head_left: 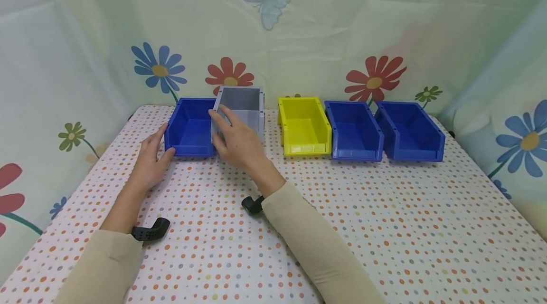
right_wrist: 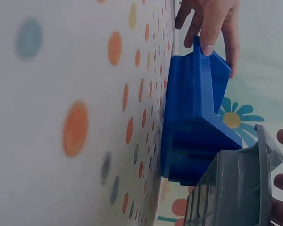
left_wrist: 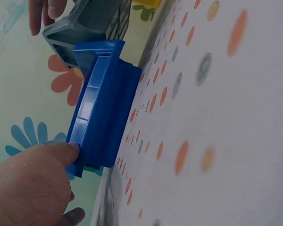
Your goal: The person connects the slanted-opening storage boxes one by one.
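Note:
Leftmost in the row is a blue storage bin (head_left: 192,126). My left hand (head_left: 150,159) holds its front left corner, thumb on the front lip and fingers along the outer side; the thumb tip shows on the lip in the left wrist view. Close beside it, a grey storage bin (head_left: 252,121) sits higher than its neighbours, and its ribbed lower part shows against the backdrop in the right wrist view. My right hand (head_left: 239,145) grips the grey bin's left wall from the front, index finger and thumb near the rim. Both bins look unfilled inside.
To the right stand a yellow bin (head_left: 304,126) and two more blue bins, the nearer one (head_left: 354,130) close against the yellow and the other (head_left: 410,130) at the end. A dotted cloth (head_left: 350,228) covers the table. A flowered curtain (head_left: 307,33) hangs behind.

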A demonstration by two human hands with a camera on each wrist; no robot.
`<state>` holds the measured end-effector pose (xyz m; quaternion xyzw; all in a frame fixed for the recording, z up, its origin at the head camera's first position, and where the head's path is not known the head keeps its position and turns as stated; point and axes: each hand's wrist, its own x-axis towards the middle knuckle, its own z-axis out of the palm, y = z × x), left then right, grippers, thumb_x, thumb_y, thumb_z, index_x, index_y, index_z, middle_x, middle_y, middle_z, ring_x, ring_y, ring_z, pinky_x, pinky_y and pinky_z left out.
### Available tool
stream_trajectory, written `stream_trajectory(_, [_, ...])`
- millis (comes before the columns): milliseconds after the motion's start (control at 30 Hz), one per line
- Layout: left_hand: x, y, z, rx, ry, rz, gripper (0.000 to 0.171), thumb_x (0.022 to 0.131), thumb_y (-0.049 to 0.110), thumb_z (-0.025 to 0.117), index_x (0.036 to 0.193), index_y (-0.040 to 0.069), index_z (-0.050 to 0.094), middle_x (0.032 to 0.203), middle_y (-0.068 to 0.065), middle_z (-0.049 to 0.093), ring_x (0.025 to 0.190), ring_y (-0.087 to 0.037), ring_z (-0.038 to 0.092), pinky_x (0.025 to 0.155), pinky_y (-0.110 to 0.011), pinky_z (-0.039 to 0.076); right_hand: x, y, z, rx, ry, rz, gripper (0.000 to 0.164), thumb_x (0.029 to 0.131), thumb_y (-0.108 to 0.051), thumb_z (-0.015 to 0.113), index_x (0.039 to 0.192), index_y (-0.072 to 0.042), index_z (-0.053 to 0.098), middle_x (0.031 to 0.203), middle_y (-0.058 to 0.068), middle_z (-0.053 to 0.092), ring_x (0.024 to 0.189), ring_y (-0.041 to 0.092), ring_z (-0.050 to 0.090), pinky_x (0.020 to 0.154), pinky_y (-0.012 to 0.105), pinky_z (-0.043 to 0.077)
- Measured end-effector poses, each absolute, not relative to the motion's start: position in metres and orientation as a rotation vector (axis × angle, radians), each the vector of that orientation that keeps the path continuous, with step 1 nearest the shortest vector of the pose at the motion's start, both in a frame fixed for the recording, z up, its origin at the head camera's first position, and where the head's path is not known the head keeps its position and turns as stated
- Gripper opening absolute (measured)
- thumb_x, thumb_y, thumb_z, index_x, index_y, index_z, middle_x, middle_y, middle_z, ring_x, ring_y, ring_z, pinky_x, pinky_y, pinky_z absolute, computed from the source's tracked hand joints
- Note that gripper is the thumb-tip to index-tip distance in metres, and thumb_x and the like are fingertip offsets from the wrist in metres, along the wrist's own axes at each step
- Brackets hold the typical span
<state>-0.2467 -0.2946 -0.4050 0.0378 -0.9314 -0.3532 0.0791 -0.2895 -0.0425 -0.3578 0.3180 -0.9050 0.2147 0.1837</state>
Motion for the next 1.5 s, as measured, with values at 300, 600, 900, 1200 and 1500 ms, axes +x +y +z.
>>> stream_trajectory(300, [-0.244, -0.292, -0.404, 0.127, -2.795, -1.05, 0.069, 0.112, 0.032, 0.042, 0.168, 0.035, 0.002, 0.17, -0.028, 0.006, 0.149, -0.062, 0.024, 0.112, -0.081, 0.027, -0.294, -0.045, -0.359, 0.915, -2.618, 0.529, 0.056, 0.108, -0.032, 0.05, 0.162, -0.025, 0.035, 0.169, -0.001, 0.033, 0.054, 0.016, 0.048, 0.045, 0.022, 0.035])
stream_trajectory(600, [-0.245, -0.292, -0.404, 0.129, -2.795, -1.047, 0.069, 0.112, 0.033, 0.042, 0.168, 0.035, 0.002, 0.17, -0.029, 0.007, 0.148, -0.061, 0.025, 0.112, -0.081, 0.029, -0.299, -0.046, -0.351, 0.959, -2.681, 0.532, 0.059, 0.109, -0.035, 0.048, 0.164, -0.025, 0.031, 0.172, -0.003, 0.026, 0.054, 0.016, 0.049, 0.045, 0.023, 0.035])
stream_trajectory(900, [-0.246, -0.295, -0.405, 0.107, -2.789, -1.032, 0.069, 0.112, 0.033, 0.041, 0.168, 0.034, 0.002, 0.17, -0.029, 0.008, 0.148, -0.062, 0.024, 0.112, -0.081, 0.027, -0.301, -0.046, -0.351, 0.983, -2.706, 0.522, 0.061, 0.108, -0.036, 0.051, 0.165, -0.025, 0.03, 0.173, -0.003, 0.024, 0.06, 0.015, 0.055, 0.048, 0.024, 0.041])
stream_trajectory(1200, [-0.247, -0.293, -0.404, 0.091, -2.787, -1.038, 0.069, 0.112, 0.033, 0.042, 0.168, 0.032, 0.003, 0.17, -0.029, 0.008, 0.148, -0.061, 0.026, 0.112, -0.081, 0.029, -0.302, -0.044, -0.354, 0.971, -2.739, 0.525, 0.062, 0.108, -0.037, 0.051, 0.165, -0.027, 0.029, 0.174, -0.005, 0.021, 0.06, 0.016, 0.057, 0.051, 0.025, 0.042])
stream_trajectory(1500, [-0.246, -0.292, -0.404, 0.109, -2.795, -1.029, 0.069, 0.112, 0.032, 0.043, 0.168, 0.033, 0.003, 0.17, -0.03, 0.009, 0.147, -0.061, 0.027, 0.111, -0.081, 0.029, -0.303, -0.044, -0.358, 0.991, -2.773, 0.515, 0.063, 0.108, -0.038, 0.051, 0.165, -0.027, 0.027, 0.174, -0.005, 0.019, 0.074, 0.016, 0.066, 0.058, 0.024, 0.049])
